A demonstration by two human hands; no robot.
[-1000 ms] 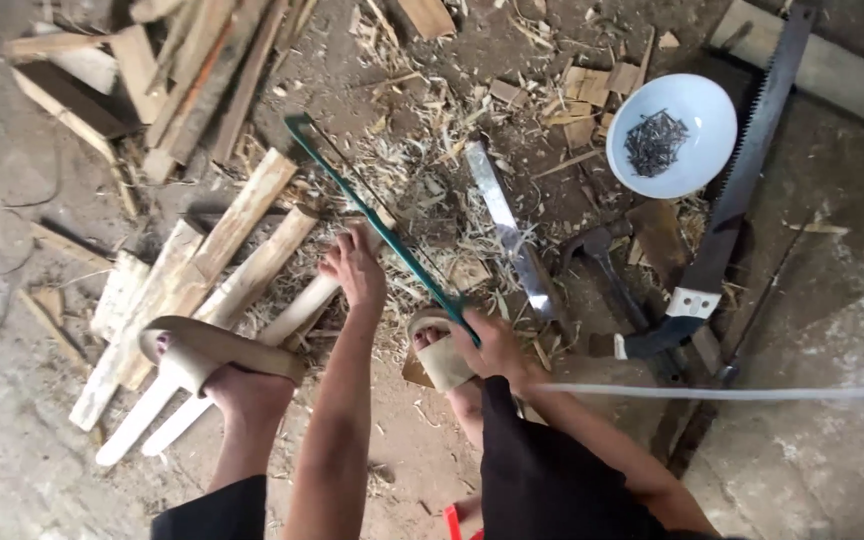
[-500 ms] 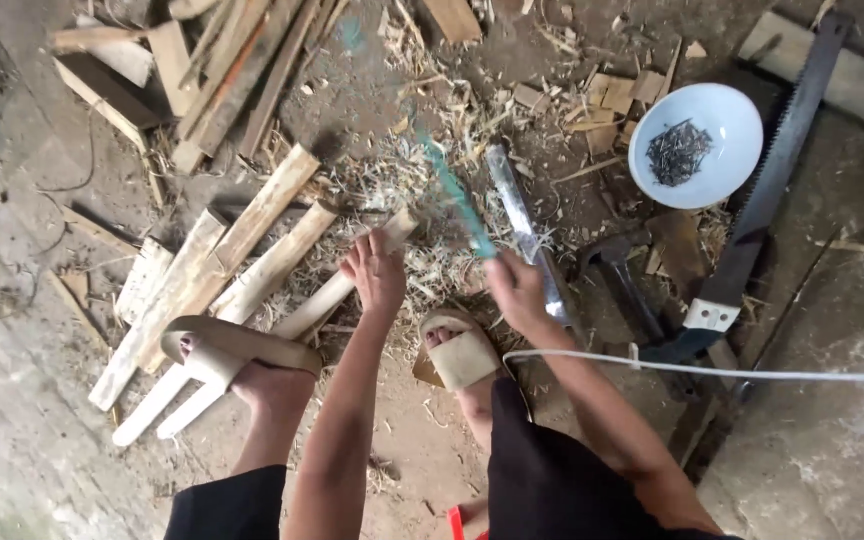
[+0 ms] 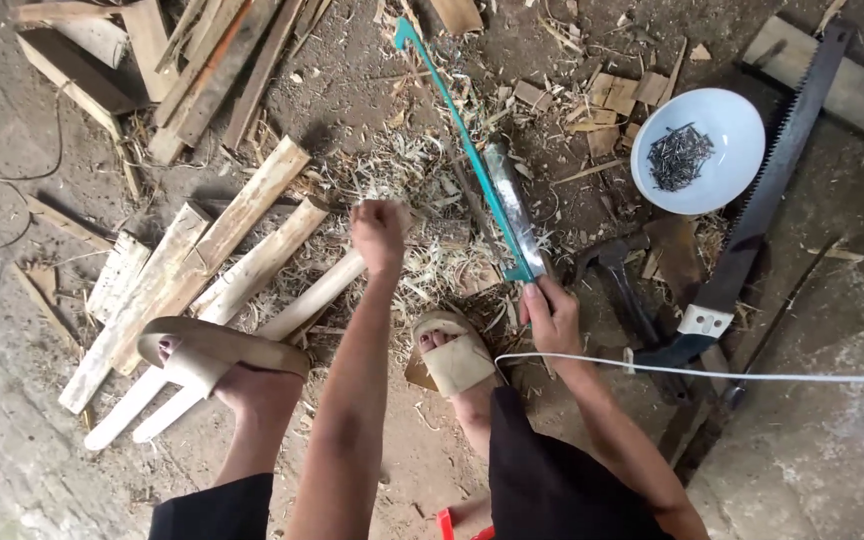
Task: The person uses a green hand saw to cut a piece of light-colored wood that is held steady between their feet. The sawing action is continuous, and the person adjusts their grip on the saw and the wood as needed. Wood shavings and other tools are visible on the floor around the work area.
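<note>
— Two hands up: your right hand (image 3: 550, 318) grips the teal saw (image 3: 472, 150) by its handle, blade running toward 11 o'clock over the shavings (image 3: 422, 260); your left hand (image 3: 380, 232) is a bare fist, holding nothing

— So you're mid-swing with the saw, I judge; next you'd need a slat (image 3: 252, 265) steadied underfoot at 9 o'clock

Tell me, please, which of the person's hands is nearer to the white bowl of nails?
Right. The right hand grips the teal saw below and left of the white bowl of nails; the left hand, a closed fist, lies farther left.
</note>
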